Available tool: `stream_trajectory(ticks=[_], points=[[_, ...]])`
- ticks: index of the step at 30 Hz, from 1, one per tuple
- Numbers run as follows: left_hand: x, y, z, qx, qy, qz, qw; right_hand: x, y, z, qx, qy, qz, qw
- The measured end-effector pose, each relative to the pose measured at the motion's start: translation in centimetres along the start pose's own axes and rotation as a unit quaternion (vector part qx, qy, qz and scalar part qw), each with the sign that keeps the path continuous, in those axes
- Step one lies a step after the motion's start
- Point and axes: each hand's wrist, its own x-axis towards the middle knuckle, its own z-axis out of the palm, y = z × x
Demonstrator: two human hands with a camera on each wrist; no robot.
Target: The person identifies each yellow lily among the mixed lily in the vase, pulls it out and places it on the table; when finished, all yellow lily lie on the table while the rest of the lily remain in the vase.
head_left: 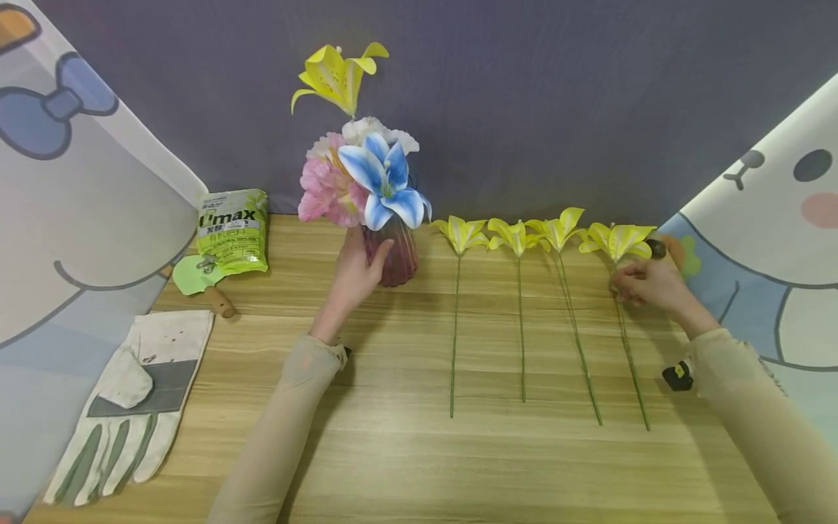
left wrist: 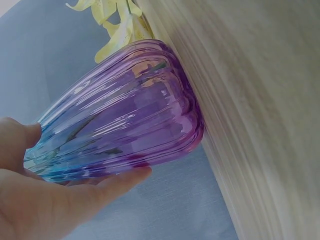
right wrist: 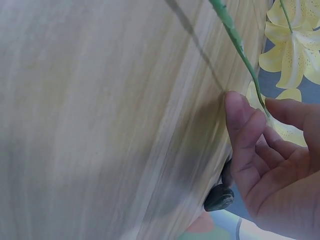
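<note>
My left hand (head_left: 356,273) grips a ribbed purple-and-blue glass vase (left wrist: 125,115) round its neck and side. Stems show through the glass. Above the rim rise a blue-and-white lily (head_left: 386,178), pink blooms (head_left: 330,185), white petals (head_left: 380,131) and a taller yellow lily (head_left: 334,76). On the right, my right hand (head_left: 648,284) pinches the green stem (right wrist: 240,47) of the rightmost yellow lily (head_left: 615,240) between thumb and fingers, just below the flower head. Three more yellow lilies (head_left: 460,234) lie side by side between the vase and that hand, stems pointing to the front.
At the left stand a green fertilizer bag (head_left: 232,229) and a small green trowel (head_left: 196,275) with a wooden handle. A white-and-grey work glove (head_left: 144,400) lies before them. Dark glossy stones (right wrist: 219,197) sit beyond my right hand. Fabric walls enclose the wooden table (head_left: 406,451).
</note>
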Motion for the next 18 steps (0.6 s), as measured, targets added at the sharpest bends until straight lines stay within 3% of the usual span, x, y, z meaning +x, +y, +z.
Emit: stream_trajectory(ticks=[3,6,11,14,18], points=[[0.0,-0.1,0.1,0.0,0.0,0.0,1.0,-0.2,-0.1,-0.2,0.006,-0.001,-0.003,1.0],[-0.1,-0.1,0.2,-0.001,-0.004,-0.001,1.0,-0.5,-0.4,-1.2,-0.042,0.01,-0.001,0.999],[0.0,0.0,0.1,-0.002,-0.006,-0.005,1.0,-0.5,-3.3,-2.8,-0.118,0.091,-0.023,0.989],[0.1,-0.1,0.0,0.002,-0.001,-0.006,1.0,-0.1,-7.1,-2.6,-0.089,0.131,-0.052,0.986],[0.0,-0.1,0.1,0.003,-0.001,-0.004,1.0,1.1,-12.7,-1.3,0.01,0.142,-0.093,0.985]])
